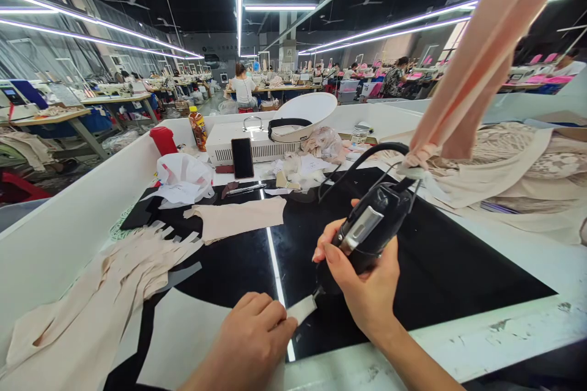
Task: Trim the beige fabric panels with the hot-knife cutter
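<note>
Mat (458,269) was black, crossed by one white line; worktop (504,330) was white. Tool (371,226) was black with a silver plate; strip (301,308) at its tip was white. Cloth pieces (92,305) at the worktop's left edge were plain pale pink-beige. Lace cloth (550,153) at the right edge was cream, patterned. Far edge: cup (163,140) red, box (266,143) white, phone (242,157) black.

Handheld tool (389,211) is black plastic, kinda semi-gloss, with a brushed silver metal plate (361,228) on the side and a rubbery-looking black cord (367,156). The little strip (301,308) at its tip looks like thin matt cloth. Black mat (435,269) is smooth and shiny enough to mirror the ceiling light. The beige pieces (92,299) are soft matt fabric, and over on the right it's lace (527,153). Counter (504,330) edge is white paint, scuffed and chipped.
</note>
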Available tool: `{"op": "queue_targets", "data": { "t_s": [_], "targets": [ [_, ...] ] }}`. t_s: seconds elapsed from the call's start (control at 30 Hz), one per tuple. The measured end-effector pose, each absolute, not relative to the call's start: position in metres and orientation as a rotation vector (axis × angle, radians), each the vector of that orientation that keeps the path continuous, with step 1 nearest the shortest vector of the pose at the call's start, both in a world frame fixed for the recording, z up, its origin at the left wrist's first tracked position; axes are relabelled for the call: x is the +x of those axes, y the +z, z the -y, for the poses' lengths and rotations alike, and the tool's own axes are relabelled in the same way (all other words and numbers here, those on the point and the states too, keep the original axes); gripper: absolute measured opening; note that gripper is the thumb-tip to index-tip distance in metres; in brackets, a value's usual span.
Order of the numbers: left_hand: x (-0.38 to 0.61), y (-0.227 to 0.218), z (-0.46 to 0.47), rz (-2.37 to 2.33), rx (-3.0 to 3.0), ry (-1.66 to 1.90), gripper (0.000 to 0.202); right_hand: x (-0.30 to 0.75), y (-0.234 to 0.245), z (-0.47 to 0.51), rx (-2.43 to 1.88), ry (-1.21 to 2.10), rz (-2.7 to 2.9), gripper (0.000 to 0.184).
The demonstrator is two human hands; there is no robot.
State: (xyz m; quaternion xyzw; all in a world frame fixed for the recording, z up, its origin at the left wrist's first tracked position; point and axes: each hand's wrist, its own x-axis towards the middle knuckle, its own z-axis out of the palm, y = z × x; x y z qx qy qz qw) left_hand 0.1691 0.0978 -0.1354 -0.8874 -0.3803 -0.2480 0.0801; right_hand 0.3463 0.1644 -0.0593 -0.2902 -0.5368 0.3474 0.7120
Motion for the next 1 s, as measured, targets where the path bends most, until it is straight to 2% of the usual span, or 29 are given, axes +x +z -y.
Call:
{"op": "queue_targets", "data": {
  "t_s": [0.3,0.57,0.77,1.0],
  "targets": [
    [0.171,-0.133,-0.099,1.162,-2.681,-0.696,0.021,0.346,-0.059,-0.164,-0.644,0.770,1.188,0.042],
    [0.177,-0.124,-0.096,1.291,-2.711,-0.580,0.020,0.347,-0.062,-0.165,-0.632,0.801,1.187,0.036],
    [0.176,-0.126,-0.094,1.244,-2.687,-0.624,0.022,0.346,-0.059,-0.164,-0.640,0.787,1.181,0.044],
    [0.176,-0.133,-0.096,1.182,-2.616,-0.646,0.020,0.347,-0.058,-0.163,-0.663,0.768,1.197,0.032]
  ]
}}
